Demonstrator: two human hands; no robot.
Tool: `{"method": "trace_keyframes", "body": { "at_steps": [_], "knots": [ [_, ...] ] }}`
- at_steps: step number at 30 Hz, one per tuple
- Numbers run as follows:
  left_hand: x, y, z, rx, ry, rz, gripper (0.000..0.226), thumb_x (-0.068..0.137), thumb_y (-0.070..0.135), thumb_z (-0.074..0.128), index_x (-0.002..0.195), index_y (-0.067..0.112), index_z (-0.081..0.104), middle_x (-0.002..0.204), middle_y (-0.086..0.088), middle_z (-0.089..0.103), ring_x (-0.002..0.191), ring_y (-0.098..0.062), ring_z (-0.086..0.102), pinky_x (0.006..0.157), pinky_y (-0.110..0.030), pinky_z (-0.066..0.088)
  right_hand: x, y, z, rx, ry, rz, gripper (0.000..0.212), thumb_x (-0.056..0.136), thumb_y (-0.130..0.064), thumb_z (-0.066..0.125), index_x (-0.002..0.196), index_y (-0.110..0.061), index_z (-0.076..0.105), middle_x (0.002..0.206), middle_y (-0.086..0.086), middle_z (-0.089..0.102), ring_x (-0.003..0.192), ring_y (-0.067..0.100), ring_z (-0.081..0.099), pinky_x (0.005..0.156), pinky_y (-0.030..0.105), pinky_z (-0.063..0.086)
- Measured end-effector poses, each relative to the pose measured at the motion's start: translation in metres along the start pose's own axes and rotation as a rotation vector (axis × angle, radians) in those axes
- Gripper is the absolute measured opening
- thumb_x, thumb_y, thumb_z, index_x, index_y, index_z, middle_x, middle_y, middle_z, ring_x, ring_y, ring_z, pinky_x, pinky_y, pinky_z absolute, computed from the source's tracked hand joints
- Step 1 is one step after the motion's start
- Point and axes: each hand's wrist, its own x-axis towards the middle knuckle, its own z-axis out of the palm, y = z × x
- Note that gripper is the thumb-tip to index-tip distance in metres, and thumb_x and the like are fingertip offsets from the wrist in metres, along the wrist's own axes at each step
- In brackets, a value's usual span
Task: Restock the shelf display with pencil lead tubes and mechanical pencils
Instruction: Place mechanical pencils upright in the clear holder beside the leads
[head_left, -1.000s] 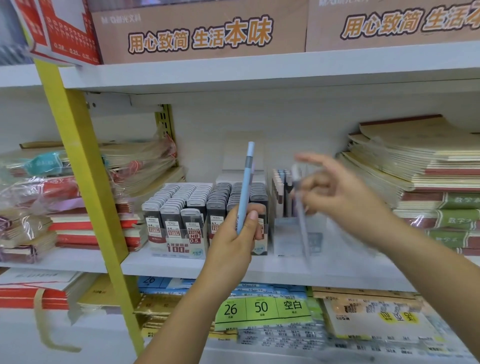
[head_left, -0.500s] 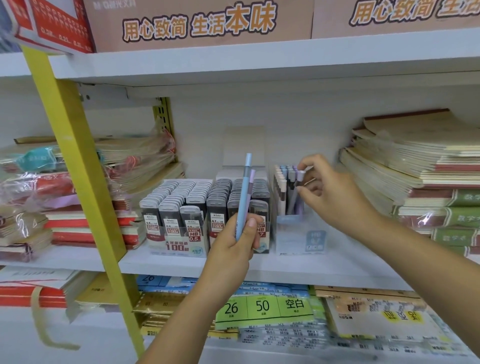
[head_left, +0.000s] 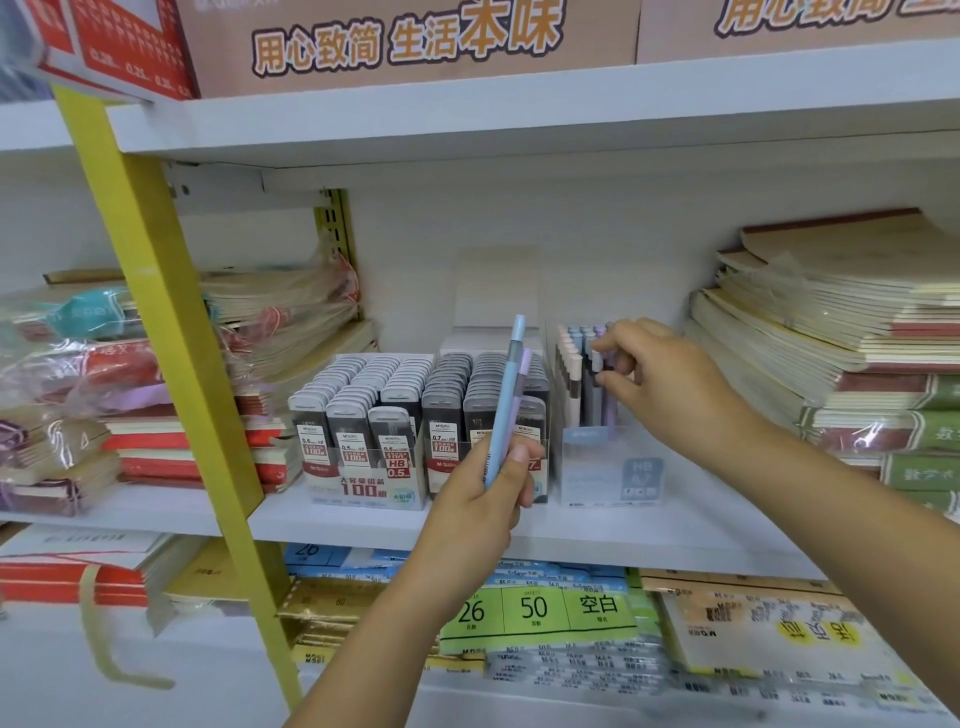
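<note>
My left hand (head_left: 485, 493) grips two upright mechanical pencils, a light blue one (head_left: 506, 400) and a lilac one (head_left: 521, 382) behind it, in front of the lead tube display. My right hand (head_left: 660, 379) reaches into the clear pencil box (head_left: 610, 473) and pinches the top of a grey-blue pencil (head_left: 596, 382) standing among several pastel pencils at the box's back. Rows of grey-capped pencil lead tubes (head_left: 395, 395) fill two display cartons on the middle shelf (head_left: 363, 519), left of the box.
Stacks of notebooks (head_left: 841, 332) crowd the shelf's right end; wrapped notebook bundles (head_left: 104, 364) lie left, behind a yellow upright (head_left: 171, 338). The shelf board above (head_left: 519, 104) hangs low. Paper packs (head_left: 545, 608) lie on the lower shelf.
My right hand carried a pencil from mid-air into the clear box and now stands it among the others. My left hand has stayed put with its pencils.
</note>
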Motion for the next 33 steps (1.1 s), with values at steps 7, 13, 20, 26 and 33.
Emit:
{"method": "trace_keyframes", "body": {
  "at_steps": [7, 13, 20, 26, 33],
  "knots": [
    [-0.004, 0.005, 0.008, 0.055, -0.117, 0.021, 0.024, 0.105, 0.038, 0.046, 0.097, 0.047, 0.066, 0.066, 0.013, 0.050, 0.050, 0.000, 0.039, 0.048, -0.011, 0.034, -0.008, -0.039, -0.019, 0.591, -0.034, 0.187, 0.030, 0.092, -0.038, 0.057, 0.121, -0.031, 0.063, 0.104, -0.015, 0.060, 0.090, -0.004, 0.057, 0.072, 0.007, 0.042],
    [-0.005, 0.005, 0.012, 0.113, -0.091, 0.011, 0.023, 0.105, 0.037, 0.046, 0.093, 0.041, 0.066, 0.064, 0.015, 0.050, 0.049, -0.001, 0.038, 0.048, -0.013, 0.033, -0.008, -0.039, -0.036, 1.104, 0.109, 0.335, 0.007, 0.093, -0.014, 0.062, 0.094, -0.020, 0.065, 0.085, 0.000, 0.075, 0.079, 0.012, 0.071, 0.068, 0.024, 0.053],
    [-0.007, -0.003, 0.007, 0.123, 0.022, -0.013, 0.026, 0.103, 0.038, 0.045, 0.090, 0.044, 0.066, 0.061, 0.015, 0.048, 0.049, -0.001, 0.039, 0.051, -0.018, 0.033, -0.005, -0.015, -0.050, 0.687, 0.340, 0.094, 0.015, 0.090, -0.019, 0.066, 0.093, -0.033, 0.060, 0.087, -0.006, 0.067, 0.083, 0.017, 0.070, 0.069, 0.029, 0.058],
    [-0.010, -0.006, 0.007, 0.099, 0.034, -0.037, 0.026, 0.103, 0.036, 0.046, 0.090, 0.042, 0.067, 0.062, 0.013, 0.047, 0.049, -0.002, 0.038, 0.049, -0.015, 0.034, -0.009, -0.015, -0.018, 0.300, 0.152, 0.047, 0.009, 0.088, -0.022, 0.069, 0.095, -0.025, 0.065, 0.083, -0.013, 0.067, 0.079, 0.008, 0.064, 0.075, 0.030, 0.054],
    [-0.007, -0.008, -0.001, 0.108, 0.055, -0.038, 0.026, 0.104, 0.038, 0.045, 0.090, 0.043, 0.066, 0.060, 0.015, 0.049, 0.048, 0.000, 0.040, 0.049, -0.014, 0.034, -0.009, -0.012, -0.008, 0.129, 0.090, 0.025, 0.011, 0.089, -0.027, 0.066, 0.099, -0.023, 0.066, 0.086, -0.004, 0.069, 0.074, 0.013, 0.060, 0.063, 0.019, 0.042]
  ]
}}
